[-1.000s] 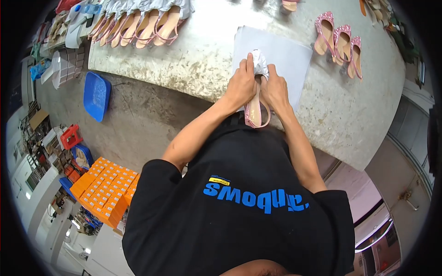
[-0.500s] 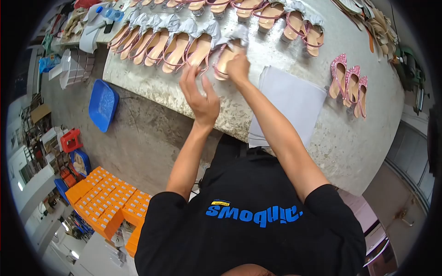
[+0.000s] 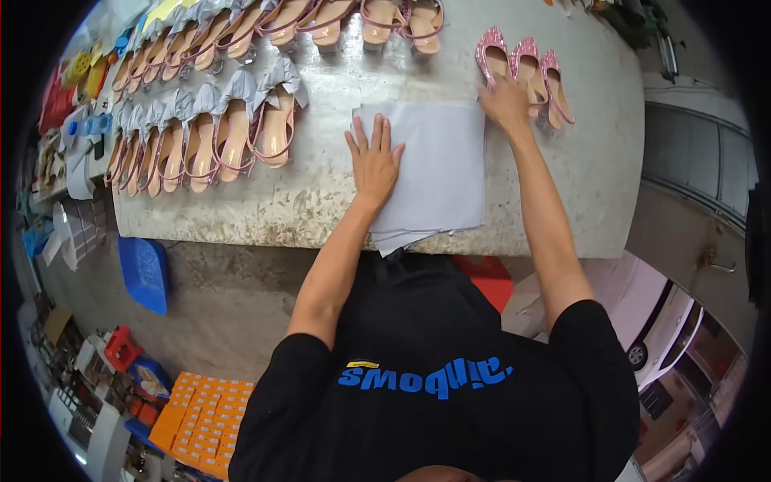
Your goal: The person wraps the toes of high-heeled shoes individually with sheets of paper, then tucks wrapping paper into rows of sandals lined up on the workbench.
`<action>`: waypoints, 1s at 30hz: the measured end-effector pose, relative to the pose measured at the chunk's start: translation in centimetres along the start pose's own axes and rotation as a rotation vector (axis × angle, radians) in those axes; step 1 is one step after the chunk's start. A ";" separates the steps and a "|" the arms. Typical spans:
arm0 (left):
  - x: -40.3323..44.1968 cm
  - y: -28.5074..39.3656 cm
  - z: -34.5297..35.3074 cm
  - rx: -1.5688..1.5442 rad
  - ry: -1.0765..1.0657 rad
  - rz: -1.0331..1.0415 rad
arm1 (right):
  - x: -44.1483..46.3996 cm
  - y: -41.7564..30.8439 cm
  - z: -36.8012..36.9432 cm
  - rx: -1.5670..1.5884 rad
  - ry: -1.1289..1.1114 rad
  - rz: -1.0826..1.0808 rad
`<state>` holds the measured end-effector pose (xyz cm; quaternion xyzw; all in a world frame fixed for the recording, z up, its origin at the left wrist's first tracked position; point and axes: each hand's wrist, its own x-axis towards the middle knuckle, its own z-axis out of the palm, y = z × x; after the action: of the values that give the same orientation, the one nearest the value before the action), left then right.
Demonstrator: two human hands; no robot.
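My left hand (image 3: 374, 165) lies flat with its fingers stretched out on the left side of a stack of white paper sheets (image 3: 442, 165). To the right of the stack, my right hand (image 3: 507, 104) closes on the rear of the leftmost pink glitter shoe (image 3: 492, 55). Two more glitter shoes, a middle one (image 3: 528, 68) and a right one (image 3: 556, 92), stand beside it, toes pointing away from me. My fingertips are partly hidden at the shoe. Left of my hands, a row of pink-strapped sandals (image 3: 234, 140) has white paper around the toes.
Another row of sandals (image 3: 325, 28) runs along the far side of the grey worktable (image 3: 305, 213). A blue plastic basin (image 3: 144, 275) is on the floor at left. Orange boxes (image 3: 205, 418) are stacked at lower left, and a red stool (image 3: 487, 281) is by the table edge.
My right hand has left the wrapped sandal, now at the end of the near row, and moved right to the glitter shoes. My left hand has come down onto the paper. The view has shifted right.
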<state>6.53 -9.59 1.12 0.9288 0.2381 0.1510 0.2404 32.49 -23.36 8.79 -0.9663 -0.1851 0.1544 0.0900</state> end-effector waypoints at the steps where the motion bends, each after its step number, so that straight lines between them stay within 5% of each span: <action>1: -0.2 -0.3 0.7 0.050 0.064 0.076 | 0.3 -0.5 1.4 -0.122 0.093 -0.049; 5: -0.8 -1.5 2.6 0.070 0.130 0.181 | 1.3 -1.7 5.4 -0.279 0.297 -0.051; 9: -0.4 -1.7 2.5 0.012 0.191 0.227 | -1.7 -2.9 1.2 -0.031 0.003 -0.011; 10: -0.4 -1.7 2.4 -0.001 0.205 0.240 | -4.3 -2.7 0.6 -0.029 0.005 -0.015; 12: -0.9 -1.4 2.5 -0.034 0.226 0.252 | -11.7 -1.9 -0.9 -0.015 0.368 -0.388; 18: -0.7 0.0 1.0 -0.024 0.184 0.036 | -31.6 -2.0 3.4 0.157 0.125 -0.505; 24: -0.7 2.4 -2.2 -0.027 0.200 0.001 | -33.3 -0.1 7.6 0.064 -0.192 -0.520; 25: -1.4 2.9 -3.7 -0.065 0.222 0.014 | -32.3 0.1 5.9 0.069 -0.186 -0.524; 27: -2.8 3.3 -5.9 -0.117 0.255 0.031 | -28.8 0.6 3.1 0.580 -0.154 -0.280; 28: -3.3 3.4 -6.7 -0.133 0.267 0.038 | -25.8 1.0 3.8 0.456 0.046 -0.273; 29: -3.6 3.6 -7.2 -0.309 0.203 -0.176 | -22.1 1.3 4.7 0.328 0.246 -0.263; 30: -3.7 3.7 -7.6 -0.487 0.138 -0.390 | -19.1 1.5 4.9 0.555 0.123 -0.156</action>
<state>1.76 -11.54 8.77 0.7685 0.3843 0.2173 0.4632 14.47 -31.48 8.93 -0.8953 -0.2037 0.1329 0.3733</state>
